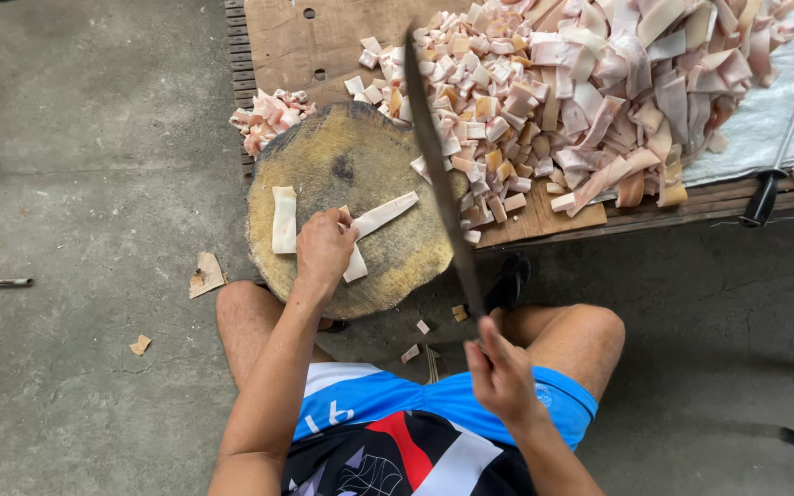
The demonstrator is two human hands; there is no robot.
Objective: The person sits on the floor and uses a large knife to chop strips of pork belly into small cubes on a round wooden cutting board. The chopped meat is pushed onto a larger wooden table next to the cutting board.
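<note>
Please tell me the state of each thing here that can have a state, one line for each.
Left hand: pressing a strip on the block.
Right hand: gripping the knife, raised.
Knife: lifted, not cutting.
Strips: lying flat on the block, uncut.
Block: round, stained.
Pile: heaped, part cut small.
Steel: lying unused.

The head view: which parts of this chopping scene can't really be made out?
- Left hand covers the ends of the pale strips it presses on the round block.
- Right hand hides the handle of the long knife.
- The heap of cut pieces runs off the top edge.
- The round block's near rim is hidden behind the left forearm and knee.
- The dark-handled rod at the right: its tip is too thin to make out.
</note>
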